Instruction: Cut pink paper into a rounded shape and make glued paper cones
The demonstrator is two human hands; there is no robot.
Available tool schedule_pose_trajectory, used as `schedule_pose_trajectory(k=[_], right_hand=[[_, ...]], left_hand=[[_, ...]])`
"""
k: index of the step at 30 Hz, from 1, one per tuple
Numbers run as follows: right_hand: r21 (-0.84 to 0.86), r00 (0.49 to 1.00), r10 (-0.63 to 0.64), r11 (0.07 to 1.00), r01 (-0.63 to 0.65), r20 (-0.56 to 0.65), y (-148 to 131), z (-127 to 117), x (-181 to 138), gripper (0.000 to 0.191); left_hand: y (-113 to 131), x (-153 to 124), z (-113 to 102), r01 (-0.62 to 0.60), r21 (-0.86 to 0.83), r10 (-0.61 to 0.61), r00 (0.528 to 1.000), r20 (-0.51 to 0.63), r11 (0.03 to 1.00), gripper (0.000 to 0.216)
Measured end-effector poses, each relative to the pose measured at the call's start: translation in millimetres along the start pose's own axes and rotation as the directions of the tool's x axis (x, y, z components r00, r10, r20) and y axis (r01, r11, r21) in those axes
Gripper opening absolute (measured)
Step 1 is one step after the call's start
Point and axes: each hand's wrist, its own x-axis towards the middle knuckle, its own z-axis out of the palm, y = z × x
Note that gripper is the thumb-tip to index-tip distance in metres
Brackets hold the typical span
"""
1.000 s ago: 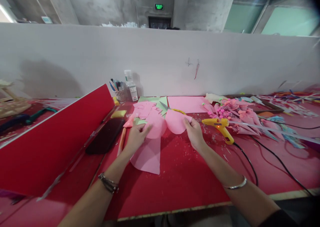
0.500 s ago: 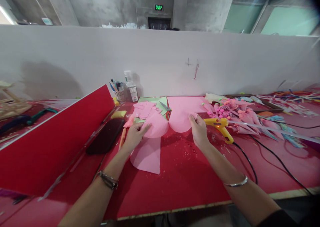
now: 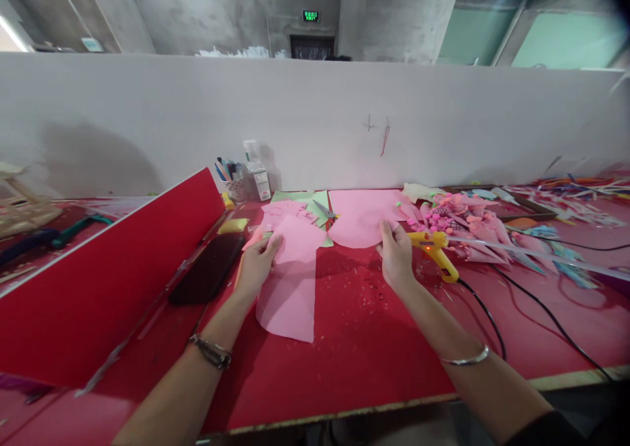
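Observation:
My left hand (image 3: 258,262) pinches a pink paper piece (image 3: 296,238) by its left edge, thumb on top. Under it another pink piece with a rounded bottom (image 3: 290,308) lies on the red tabletop (image 3: 364,354). My right hand (image 3: 396,252) grips the right edge of a second pink paper piece (image 3: 357,226), whose near edge is curved. This one overlaps a pink sheet (image 3: 374,200) behind it, so its far outline is hard to make out. Between the two pieces are scissors (image 3: 323,210), partly covered, over green paper (image 3: 308,199).
A yellow glue gun (image 3: 436,252) with a lit light and black cord lies right of my right hand. Beyond it are many pink paper cones (image 3: 467,220). To the left are a black phone-like slab (image 3: 209,269), a tilted red board (image 3: 118,275), a pen cup (image 3: 235,187) and a bottle (image 3: 258,174).
The two pink pieces, whose curved edges met in the middle, are now apart. The left piece has turned, its rounded edge no longer facing right; my left hand shifted slightly left.

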Motion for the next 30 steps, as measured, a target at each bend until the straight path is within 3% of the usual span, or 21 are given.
schedule_pose_trajectory(k=[6,11,16,19,21,25,28,30], right_hand=[[0.086,0.999,0.031,0.996,-0.031,0.010,2,-2,4,0.023],[0.092,0.978,0.148,0.982,-0.163,0.147,8,0,-1,0.017],[-0.029,0.863,0.321,0.941,-0.338,0.391,14,8,-16,0.021],[-0.117,0.804,0.372,0.925,-0.361,0.465,18,12,-23,0.032],[-0.152,0.834,0.336,0.942,-0.300,0.438,20,13,-24,0.038],[-0.195,0.933,0.242,0.961,-0.194,0.267,25,10,-18,0.050],[-0.218,0.966,0.174,0.967,-0.131,0.193,27,6,-14,0.058],[-0.282,0.979,0.051,0.959,0.008,0.198,27,5,-14,0.057]], left_hand=[[-4,4,-3,0.028,-0.022,-0.029,0.996,-0.082,0.999,0.035],[-8,7,1,0.006,0.044,-0.002,0.996,-0.088,0.999,0.034],[-5,2,4,-0.084,0.257,0.089,0.996,-0.005,0.963,0.039],[-1,-6,3,-0.140,0.383,0.124,0.990,0.066,0.913,0.042],[1,-11,3,-0.169,0.475,0.131,0.985,0.112,0.864,0.049],[-1,-11,3,-0.260,0.671,0.125,0.962,0.244,0.695,0.062],[-2,-8,3,-0.274,0.666,0.113,0.955,0.275,0.693,0.063],[-2,-6,3,-0.265,0.649,0.095,0.954,0.286,0.713,0.056]])
